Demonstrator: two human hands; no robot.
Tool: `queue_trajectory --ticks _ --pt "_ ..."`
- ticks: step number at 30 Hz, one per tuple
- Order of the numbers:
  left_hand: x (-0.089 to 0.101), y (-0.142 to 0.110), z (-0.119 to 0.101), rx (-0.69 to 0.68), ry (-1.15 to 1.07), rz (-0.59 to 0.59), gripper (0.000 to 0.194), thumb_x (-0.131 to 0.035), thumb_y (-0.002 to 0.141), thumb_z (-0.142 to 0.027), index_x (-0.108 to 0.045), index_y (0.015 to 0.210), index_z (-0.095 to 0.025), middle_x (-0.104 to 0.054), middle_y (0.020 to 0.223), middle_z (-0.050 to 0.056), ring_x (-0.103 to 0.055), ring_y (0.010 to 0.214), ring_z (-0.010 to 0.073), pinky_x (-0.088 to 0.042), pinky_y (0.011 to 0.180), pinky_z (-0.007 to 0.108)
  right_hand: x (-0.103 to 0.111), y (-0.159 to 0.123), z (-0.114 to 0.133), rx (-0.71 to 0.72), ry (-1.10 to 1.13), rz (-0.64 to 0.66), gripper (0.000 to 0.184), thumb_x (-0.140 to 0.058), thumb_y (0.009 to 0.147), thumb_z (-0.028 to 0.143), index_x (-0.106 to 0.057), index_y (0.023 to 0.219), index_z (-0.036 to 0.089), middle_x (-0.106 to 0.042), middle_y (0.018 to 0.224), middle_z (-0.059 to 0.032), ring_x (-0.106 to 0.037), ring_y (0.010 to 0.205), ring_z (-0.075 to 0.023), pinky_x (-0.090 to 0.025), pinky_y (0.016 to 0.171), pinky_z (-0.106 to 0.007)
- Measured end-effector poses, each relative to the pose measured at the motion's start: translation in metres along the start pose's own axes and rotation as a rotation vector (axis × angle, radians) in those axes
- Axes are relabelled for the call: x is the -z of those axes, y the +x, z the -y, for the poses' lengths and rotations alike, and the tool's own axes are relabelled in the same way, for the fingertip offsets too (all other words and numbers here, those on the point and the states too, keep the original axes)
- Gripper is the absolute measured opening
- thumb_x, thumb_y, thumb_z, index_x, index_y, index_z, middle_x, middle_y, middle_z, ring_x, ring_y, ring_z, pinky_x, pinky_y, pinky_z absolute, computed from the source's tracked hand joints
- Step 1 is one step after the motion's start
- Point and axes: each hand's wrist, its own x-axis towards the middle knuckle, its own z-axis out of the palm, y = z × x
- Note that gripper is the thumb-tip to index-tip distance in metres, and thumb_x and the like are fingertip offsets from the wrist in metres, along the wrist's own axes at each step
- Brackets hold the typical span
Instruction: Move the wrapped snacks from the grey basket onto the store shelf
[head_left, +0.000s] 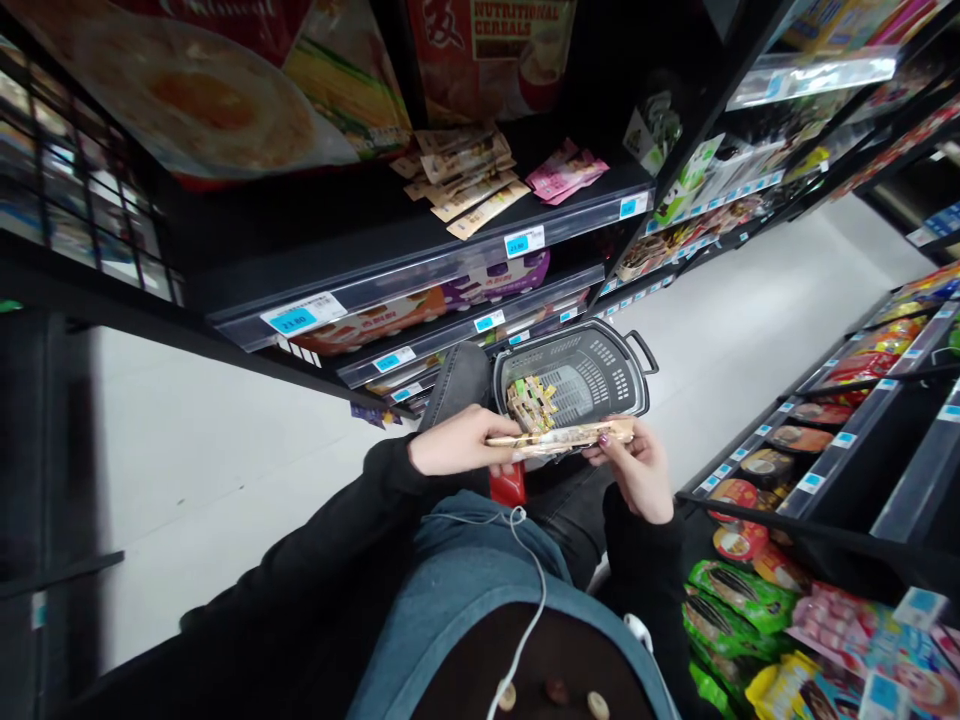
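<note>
Between my two hands is a small bunch of long, thin beige sachets point(559, 438), held level above the near edge of a dark grey basket point(637, 392). My left hand point(466, 441) is closed on the bunch's left end, and my right hand point(636, 465) pinches its right end. Inside the basket lies a heap of small beige and green packets point(532, 400). On the shelf ahead rests a pile of similar beige sachets point(472, 175), with some pink sachets point(568, 172) to its right.
A large oatmeal bag point(225, 110) and a red cereal bag point(491, 60) stand behind the sachets. Price tags point(304, 315) line the shelf edge. Green snack packs point(739, 600) and round tubs point(735, 500) fill shelves at right. White earphone cord point(536, 560) hangs over my apron.
</note>
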Motion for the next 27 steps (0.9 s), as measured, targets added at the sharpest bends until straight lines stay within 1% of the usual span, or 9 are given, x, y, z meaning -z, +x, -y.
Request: queue_trajectory --ticks 2,5,8,10,12,16,18,22,27 --pt "-0.004 0.005 -0.006 -0.015 0.136 -0.058 0.020 -0.056 0.080 -0.031 -0.065 0.077 -0.013 -0.066 0.067 0.001 -0.059 0.058 0.0092 -0.039 0.057 0.016 -0.007 0.000 0.002 0.002 -0.011 0.036 0.028 -0.070 0.071 0.030 -0.057 0.092 0.017 -0.066 0.069 -0.0004 -0.065 0.056 -0.0151 -0.056 0.052 -0.026" --pt "-0.010 0.013 -0.015 -0.009 0.275 -0.141 0.020 -0.055 0.081 -0.033 -0.067 0.080 -0.017 -0.065 0.062 -0.002 -0.058 0.058 0.0091 -0.036 0.059 0.016 -0.015 0.001 0.002 0.005 -0.007 0.070 0.026 -0.067 0.074 0.034 -0.057 0.092 0.018 -0.066 0.073 -0.0009 -0.064 0.055 -0.0144 -0.055 0.050 -0.026" --pt "-0.012 0.017 -0.023 0.024 0.290 -0.139 0.019 -0.055 0.082 -0.032 -0.067 0.079 -0.018 -0.065 0.060 -0.003 -0.060 0.059 0.0097 -0.037 0.061 0.016 -0.017 0.002 0.003 0.023 0.030 0.063 0.028 -0.062 0.077 0.039 -0.056 0.095 0.019 -0.065 0.076 -0.0009 -0.063 0.055 -0.0134 -0.054 0.049 -0.025" --pt "-0.013 0.018 -0.025 0.024 0.203 -0.100 0.018 -0.056 0.081 -0.031 -0.066 0.079 -0.017 -0.067 0.067 -0.001 -0.061 0.058 0.0094 -0.040 0.062 0.017 -0.016 0.002 0.004 0.043 0.055 0.045 0.028 -0.061 0.078 0.039 -0.054 0.097 0.020 -0.063 0.074 0.0007 -0.062 0.054 -0.0123 -0.053 0.048 -0.024" --pt "-0.014 0.020 -0.024 0.035 0.007 -0.030 0.019 -0.057 0.080 -0.032 -0.064 0.083 -0.014 -0.069 0.074 0.001 -0.060 0.055 0.0091 -0.042 0.058 0.017 -0.015 0.002 0.006 0.068 0.063 0.020 0.027 -0.061 0.078 0.038 -0.053 0.097 0.021 -0.061 0.071 0.0024 -0.060 0.052 -0.0111 -0.051 0.045 -0.022" --pt "-0.018 0.022 -0.020 0.075 -0.338 0.071 0.028 -0.059 0.078 -0.038 -0.060 0.085 -0.011 -0.067 0.069 0.004 -0.055 0.045 0.0084 -0.041 0.045 0.017 -0.013 0.003 0.010 0.088 0.049 0.011 0.023 -0.059 0.080 0.038 -0.055 0.093 0.019 -0.061 0.066 0.0022 -0.058 0.046 -0.0108 -0.048 0.041 -0.022" --pt "-0.021 0.022 -0.019 0.083 -0.403 0.082 0.031 -0.060 0.077 -0.040 -0.059 0.085 -0.010 -0.067 0.069 0.004 -0.054 0.044 0.0079 -0.041 0.044 0.017 -0.013 0.003 0.011 0.082 0.044 0.007 0.023 -0.058 0.080 0.039 -0.055 0.090 0.019 -0.060 0.062 0.0024 -0.057 0.044 -0.0111 -0.048 0.039 -0.022" --pt "-0.025 0.021 -0.019 0.107 -0.435 0.088 0.036 -0.059 0.078 -0.043 -0.060 0.091 -0.010 -0.069 0.079 0.006 -0.056 0.045 0.0081 -0.044 0.046 0.018 -0.014 0.004 0.012 0.084 0.025 -0.035 0.021 -0.058 0.080 0.038 -0.057 0.088 0.018 -0.056 0.056 0.0039 -0.054 0.040 -0.0104 -0.045 0.036 -0.021" --pt "-0.024 0.017 -0.015 0.059 -0.473 0.175 0.037 -0.065 0.075 -0.036 -0.058 0.101 -0.011 -0.066 0.098 0.009 -0.064 0.064 0.0121 -0.049 0.060 0.021 -0.016 0.004 0.013 0.093 0.035 -0.098 0.022 -0.060 0.078 0.038 -0.057 0.085 0.017 -0.056 0.055 0.0044 -0.053 0.038 -0.0090 -0.043 0.034 -0.019"
